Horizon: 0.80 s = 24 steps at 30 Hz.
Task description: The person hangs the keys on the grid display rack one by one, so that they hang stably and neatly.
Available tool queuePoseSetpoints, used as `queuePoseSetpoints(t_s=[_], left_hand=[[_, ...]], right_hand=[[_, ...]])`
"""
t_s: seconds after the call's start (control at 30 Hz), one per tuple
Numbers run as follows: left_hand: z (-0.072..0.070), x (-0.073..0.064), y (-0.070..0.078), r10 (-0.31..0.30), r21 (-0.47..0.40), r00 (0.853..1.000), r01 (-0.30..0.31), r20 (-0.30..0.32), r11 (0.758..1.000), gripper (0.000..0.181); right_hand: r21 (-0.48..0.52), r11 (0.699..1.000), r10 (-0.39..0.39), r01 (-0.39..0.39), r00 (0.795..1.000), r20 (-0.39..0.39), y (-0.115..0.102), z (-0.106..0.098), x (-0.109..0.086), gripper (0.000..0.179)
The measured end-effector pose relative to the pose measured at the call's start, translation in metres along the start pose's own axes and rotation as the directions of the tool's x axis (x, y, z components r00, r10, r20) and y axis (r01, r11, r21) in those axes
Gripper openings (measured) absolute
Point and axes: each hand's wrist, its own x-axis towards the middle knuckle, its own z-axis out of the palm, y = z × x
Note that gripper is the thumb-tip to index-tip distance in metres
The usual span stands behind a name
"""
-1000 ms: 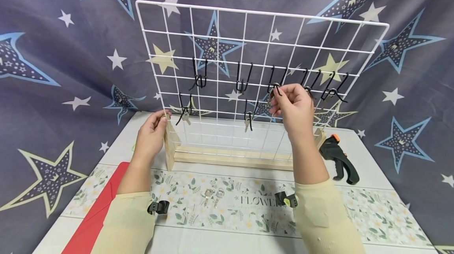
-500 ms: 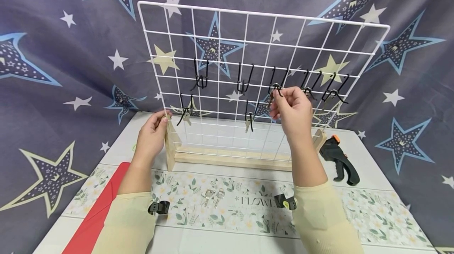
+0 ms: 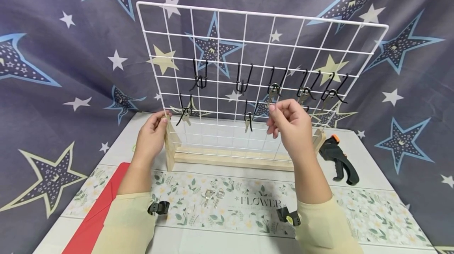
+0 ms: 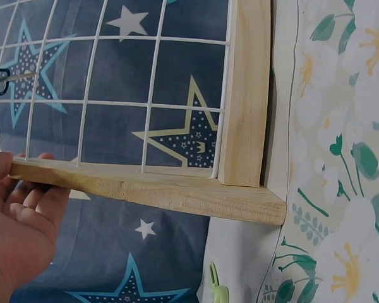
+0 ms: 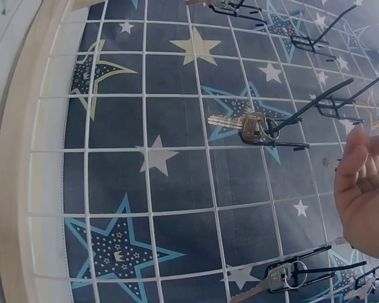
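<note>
My left hand [image 3: 151, 132] holds the top end of the wooden side support [image 4: 170, 192] of a white wire grid rack [image 3: 232, 41], thumb on one side and fingers on the other. A key [image 3: 272, 94] hangs by its ring from a black double hook in the upper row. Just below it is my right hand [image 3: 292, 126], fingers loosely bent and fingertips right at the key's lower end. In the right wrist view that key's tip [image 5: 330, 163] shows beside the fingertips, and another key [image 5: 246, 123] hangs from a lower hook.
Two upper hooks [image 3: 200, 80] on the left carry no key. Two loose keys [image 3: 213, 197] lie on the floral table mat. A black clamp [image 3: 338, 159] lies at the right, a red board [image 3: 97, 206] at the left. Behind the rack hangs a star-patterned curtain [image 3: 71, 88].
My right hand has let go of the key at the middle upper hook and moved down, so the hanging key now shows. My left hand has stayed on the wooden support.
</note>
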Motion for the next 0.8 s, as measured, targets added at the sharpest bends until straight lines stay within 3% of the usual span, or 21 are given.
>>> queuePoseSetpoints(t_s=[0.23, 0.4, 0.6, 0.8], left_hand=[[0.001, 0.000, 0.000, 0.004, 0.013, 1.000, -0.004, -0.004, 1.000, 0.039], [0.001, 0.000, -0.002, -0.010, 0.027, 1.000, 0.010, -0.017, 1.000, 0.039], [0.001, 0.000, -0.002, -0.015, 0.027, 1.000, 0.016, -0.018, 1.000, 0.040], [0.001, 0.001, -0.001, -0.004, 0.024, 1.000, 0.005, -0.022, 1.000, 0.040]], right_hand=[[0.021, 0.999, -0.049, 0.047, 0.994, 0.103, -0.001, -0.002, -0.021, 0.015], [0.048, 0.994, -0.106, 0.099, 0.972, 0.209, 0.000, -0.002, -0.034, 0.007], [0.014, 0.990, -0.135, 0.140, 0.918, 0.372, 0.006, 0.000, -0.047, 0.009], [-0.011, 0.993, -0.096, 0.120, 0.838, 0.537, 0.013, 0.006, -0.056, 0.010]])
